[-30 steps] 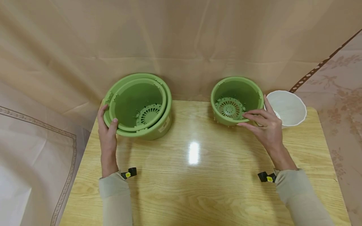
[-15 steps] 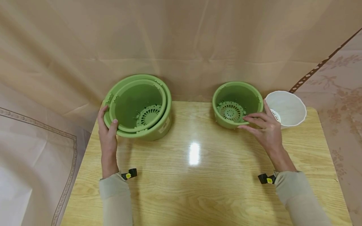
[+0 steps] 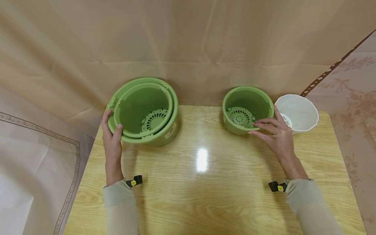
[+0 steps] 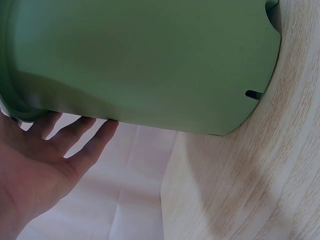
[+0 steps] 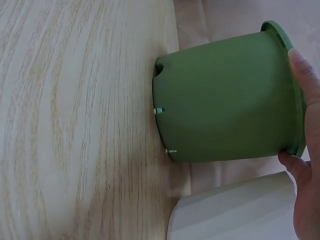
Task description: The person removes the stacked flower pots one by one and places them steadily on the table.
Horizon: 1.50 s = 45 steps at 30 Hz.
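Note:
At the left of the head view stand two nested flower pots, a large green flower pot [image 3: 168, 138] with a smaller green pot [image 3: 138, 98] inside it. My left hand [image 3: 113, 140] grips the large pot's rim, thumb over the edge; the left wrist view has its fingers along the outer wall. Farther right is a small green flower pot [image 3: 238, 128] with a slotted bottom, its base at the tabletop in the right wrist view. My right hand [image 3: 279, 137] holds its near right rim, thumb outside and fingers reaching over the edge.
A white pot [image 3: 302, 112] with a scalloped rim and a perforated bottom stands close to the right hand. The wooden table [image 3: 202, 195] ends just behind the pots, where a beige cloth [image 3: 194, 42] hangs.
The small green pot has come down to the tabletop and shifted slightly right, with the right hand on its rim. My left hand and the nested pots have stayed in place.

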Tool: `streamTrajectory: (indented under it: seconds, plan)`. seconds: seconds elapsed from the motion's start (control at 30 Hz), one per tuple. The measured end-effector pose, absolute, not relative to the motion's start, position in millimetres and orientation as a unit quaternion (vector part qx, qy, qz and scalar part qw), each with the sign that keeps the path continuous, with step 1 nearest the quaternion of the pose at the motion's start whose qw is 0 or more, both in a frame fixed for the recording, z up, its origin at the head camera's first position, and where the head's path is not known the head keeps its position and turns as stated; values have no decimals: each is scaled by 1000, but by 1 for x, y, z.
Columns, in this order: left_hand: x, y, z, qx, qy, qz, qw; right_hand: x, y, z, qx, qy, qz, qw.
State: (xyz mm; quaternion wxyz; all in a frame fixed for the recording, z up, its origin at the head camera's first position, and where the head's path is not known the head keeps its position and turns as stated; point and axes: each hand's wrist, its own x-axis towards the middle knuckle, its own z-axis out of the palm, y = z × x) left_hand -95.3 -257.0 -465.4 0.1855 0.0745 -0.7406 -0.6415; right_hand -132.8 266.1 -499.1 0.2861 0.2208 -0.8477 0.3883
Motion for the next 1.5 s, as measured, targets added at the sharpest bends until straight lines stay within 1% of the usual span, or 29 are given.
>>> streamTrajectory:
  seconds: [0.17, 0.43, 0.77, 1.03, 1.3, 1.5]
  plan:
    - [-96, -257, -464, 74, -740, -642, 187, -134, 269, -497, 231, -851, 379, 283]
    - [-98, -258, -463, 71, -737, -644, 192, -135, 272, -493, 242, -860, 337, 296]
    - [-100, -259, -462, 72, -738, -642, 195, -133, 272, -489, 229, -900, 244, 281]
    - [-99, -259, -462, 71, -735, -645, 195, -138, 269, -482, 242, -893, 193, 326]
    - [-96, -258, -466, 68, -736, -647, 187, -137, 267, -485, 246, -905, 189, 290]
    - [-97, -258, -467, 70, -743, -638, 190, -140, 256, -483, 273, -894, 191, 300]
